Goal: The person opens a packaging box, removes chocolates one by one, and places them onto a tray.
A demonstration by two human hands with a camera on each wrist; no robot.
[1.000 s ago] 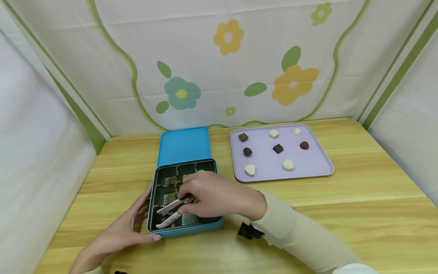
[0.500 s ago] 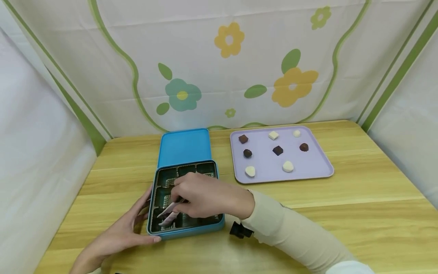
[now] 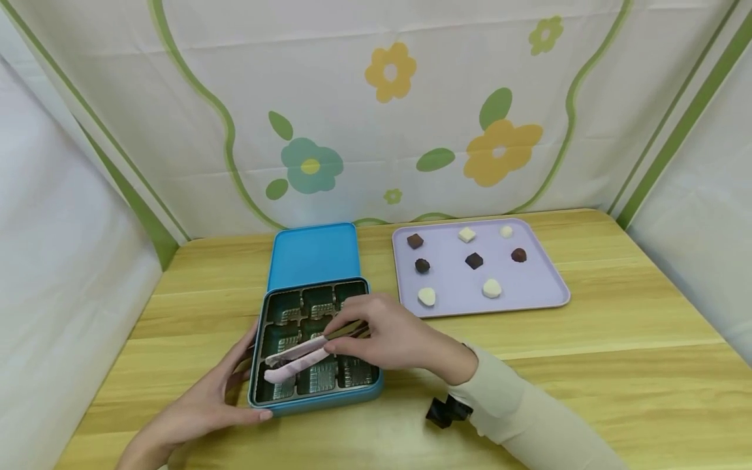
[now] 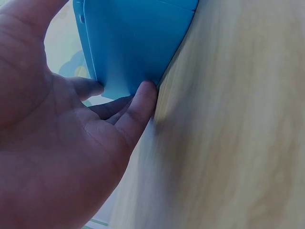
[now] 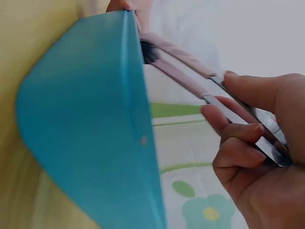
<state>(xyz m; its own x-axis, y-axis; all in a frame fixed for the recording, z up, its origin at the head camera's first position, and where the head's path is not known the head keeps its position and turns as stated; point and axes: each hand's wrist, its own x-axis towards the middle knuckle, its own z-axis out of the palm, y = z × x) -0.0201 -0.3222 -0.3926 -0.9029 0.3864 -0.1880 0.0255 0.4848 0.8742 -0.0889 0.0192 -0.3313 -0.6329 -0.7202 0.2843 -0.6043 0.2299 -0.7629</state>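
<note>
While left hand (image 3: 200, 408) steadies the box (image 3: 314, 398) edge, right hand (image 3: 390, 336) pinches tongs (image 3: 296, 359).

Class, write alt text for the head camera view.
A right hand holds pink-tipped tongs over an empty blue chocolate box that the left hand steadies. Eight chocolates sit on a lilac tray nearby.

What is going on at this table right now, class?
A person sits at a wooden table with an open blue tin whose dark compartment insert looks empty. The left hand steadies the tin's near left corner, while the right hand grips pink-tipped tongs over the insert. To the right, a lilac tray holds eight chocolates, dark and white, none picked up yet.
</note>
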